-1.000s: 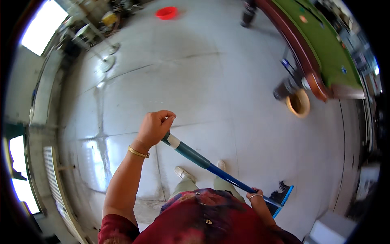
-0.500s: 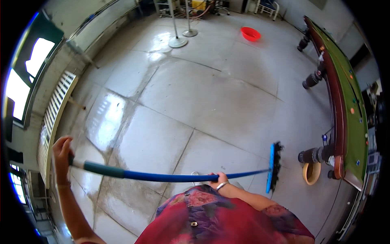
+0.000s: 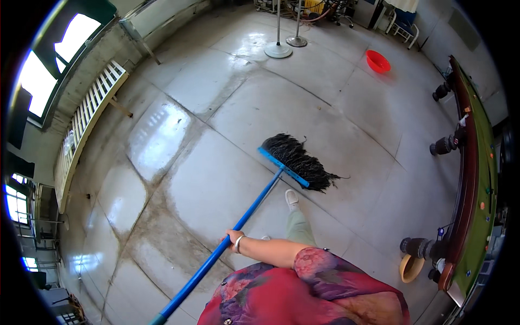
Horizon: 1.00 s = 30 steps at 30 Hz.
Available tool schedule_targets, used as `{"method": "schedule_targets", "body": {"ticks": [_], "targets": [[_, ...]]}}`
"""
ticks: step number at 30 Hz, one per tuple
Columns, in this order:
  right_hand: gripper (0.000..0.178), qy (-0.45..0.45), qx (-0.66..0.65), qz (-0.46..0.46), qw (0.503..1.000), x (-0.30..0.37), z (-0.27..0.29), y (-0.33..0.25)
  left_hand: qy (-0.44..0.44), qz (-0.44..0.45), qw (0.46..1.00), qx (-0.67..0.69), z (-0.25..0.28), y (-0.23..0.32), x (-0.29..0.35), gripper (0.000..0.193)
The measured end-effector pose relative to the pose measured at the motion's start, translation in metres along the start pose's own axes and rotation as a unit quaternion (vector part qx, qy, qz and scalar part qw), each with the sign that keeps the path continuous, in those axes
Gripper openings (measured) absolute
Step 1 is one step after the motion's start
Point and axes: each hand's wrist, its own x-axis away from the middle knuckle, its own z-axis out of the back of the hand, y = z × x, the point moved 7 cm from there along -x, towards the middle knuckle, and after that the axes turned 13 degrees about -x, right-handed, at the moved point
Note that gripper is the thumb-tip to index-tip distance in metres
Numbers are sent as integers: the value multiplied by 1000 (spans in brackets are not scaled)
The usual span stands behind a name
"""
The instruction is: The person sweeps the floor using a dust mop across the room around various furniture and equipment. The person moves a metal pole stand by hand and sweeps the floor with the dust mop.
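Note:
A mop with a long blue pole (image 3: 254, 203) slants across the floor from the lower left. Its blue crossbar carries black strands (image 3: 292, 157), which fan out flat on the tiles ahead of my foot. My right hand (image 3: 233, 238), with a bangle at the wrist, is closed around the middle of the pole. Toward the bottom edge the pole turns green and runs out of the picture. My left hand is out of view. One white shoe (image 3: 292, 199) is planted just behind the mop head.
A billiard table (image 3: 460, 200) runs along the right side, a tan bowl (image 3: 411, 267) near its leg. Farther off are a red basin (image 3: 377, 62) and stands on round bases (image 3: 278, 51). A slatted bench (image 3: 89, 127) lines the left wall. Some tiles look wet and shiny.
The mop head has swung from the right to the floor in front of me. My left hand has dropped out of view, and my right hand has moved left with the pole.

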Motion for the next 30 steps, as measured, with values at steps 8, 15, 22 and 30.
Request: {"method": "schedule_targets", "body": {"ticks": [8, 15, 22, 30], "targets": [[14, 65, 166, -24, 984, -13, 17, -72, -167, 163, 971, 55, -73, 21, 57, 30], [9, 18, 49, 48, 998, -14, -38, -218, -146, 77, 986, 33, -51, 190, -51, 30], [13, 8, -7, 210, 978, -11, -36, -439, -86, -75, 993, 40, -103, 371, -110, 28], [19, 101, -89, 312, 940, 60, 79, -618, -83, -363, 924, 87, -170, 511, -129, 26]]}}
